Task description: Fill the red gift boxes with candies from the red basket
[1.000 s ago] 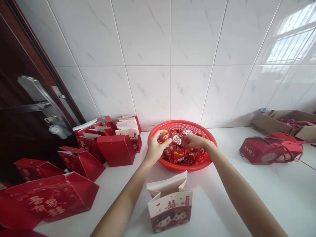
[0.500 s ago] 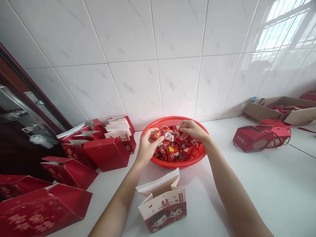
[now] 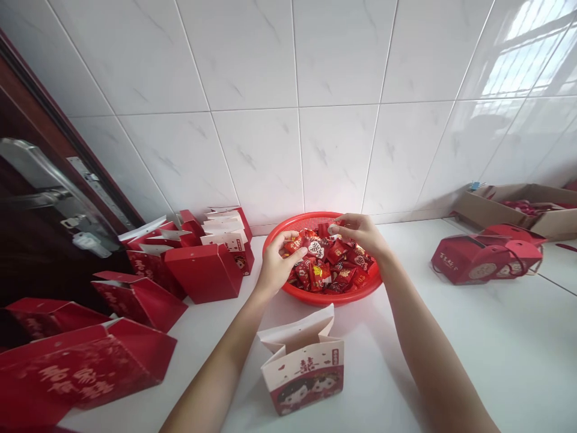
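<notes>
A red plastic basket (image 3: 331, 299) holds many red wrapped candies (image 3: 320, 273), some with pale or gold lettering. Over its left side, my left hand (image 3: 277, 264) has thumb and fingers curled around a small red wrapped candy (image 3: 295, 243). My right hand (image 3: 363, 233) reaches over the back right of the basket, its fingertips pinched on a candy with a pale spot, partly hidden by the fingers. In front of the basket stands a white and red paper gift bag (image 3: 309, 385), printed with cartoon faces, its top open.
Several red paper gift bags (image 3: 205, 273) stand at the left, near a dark door with a metal handle (image 3: 40, 195). On the right are red gift boxes (image 3: 471, 261) with cords and a cardboard box (image 3: 554, 219) holding red items. A tiled wall (image 3: 252, 150) rises behind the basket.
The view has shifted, so everything sits slightly further right. My right fingers have lifted a little at the basket's back, showing a pale spot. My left hand stays over the basket's left side.
</notes>
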`<state>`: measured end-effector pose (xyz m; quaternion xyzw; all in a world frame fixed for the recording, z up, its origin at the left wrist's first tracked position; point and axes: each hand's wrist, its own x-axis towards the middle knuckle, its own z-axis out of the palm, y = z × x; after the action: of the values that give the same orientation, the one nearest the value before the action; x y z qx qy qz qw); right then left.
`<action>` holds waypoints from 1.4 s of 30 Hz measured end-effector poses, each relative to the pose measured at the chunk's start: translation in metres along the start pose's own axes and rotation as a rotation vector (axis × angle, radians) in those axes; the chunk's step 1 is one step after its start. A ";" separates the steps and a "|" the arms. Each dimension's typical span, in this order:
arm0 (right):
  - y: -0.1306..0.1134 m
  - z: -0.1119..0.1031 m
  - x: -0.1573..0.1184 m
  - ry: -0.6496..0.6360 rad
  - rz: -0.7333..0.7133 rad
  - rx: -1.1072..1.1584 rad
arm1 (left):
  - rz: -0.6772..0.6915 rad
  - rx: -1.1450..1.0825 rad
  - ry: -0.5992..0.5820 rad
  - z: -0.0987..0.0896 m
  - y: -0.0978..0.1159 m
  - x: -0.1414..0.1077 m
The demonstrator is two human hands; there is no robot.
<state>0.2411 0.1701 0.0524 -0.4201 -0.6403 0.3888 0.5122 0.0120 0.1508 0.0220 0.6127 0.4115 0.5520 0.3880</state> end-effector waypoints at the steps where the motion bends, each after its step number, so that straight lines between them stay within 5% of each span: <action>1: -0.002 0.000 -0.001 0.018 0.009 0.023 | -0.002 -0.005 0.003 0.000 0.000 0.000; 6: -0.013 0.009 -0.005 -0.055 0.079 0.208 | -0.017 -0.014 0.015 0.000 0.000 0.000; 12: -0.032 0.035 -0.015 -0.213 0.174 0.150 | -0.074 -0.170 -0.038 -0.002 0.006 0.001; 21: -0.036 0.039 -0.017 -0.039 0.201 0.155 | -0.259 -0.382 -0.046 -0.005 0.022 0.002; 36: -0.036 0.038 -0.017 0.098 0.086 0.243 | -0.198 -0.347 0.045 -0.005 0.028 -0.002; 42: -0.045 0.046 -0.023 0.085 0.066 0.251 | -0.180 -0.324 -0.050 -0.004 0.031 -0.004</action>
<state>0.1922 0.1301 0.0791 -0.3898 -0.5501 0.4644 0.5743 0.0104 0.1355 0.0498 0.5164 0.3608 0.5587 0.5394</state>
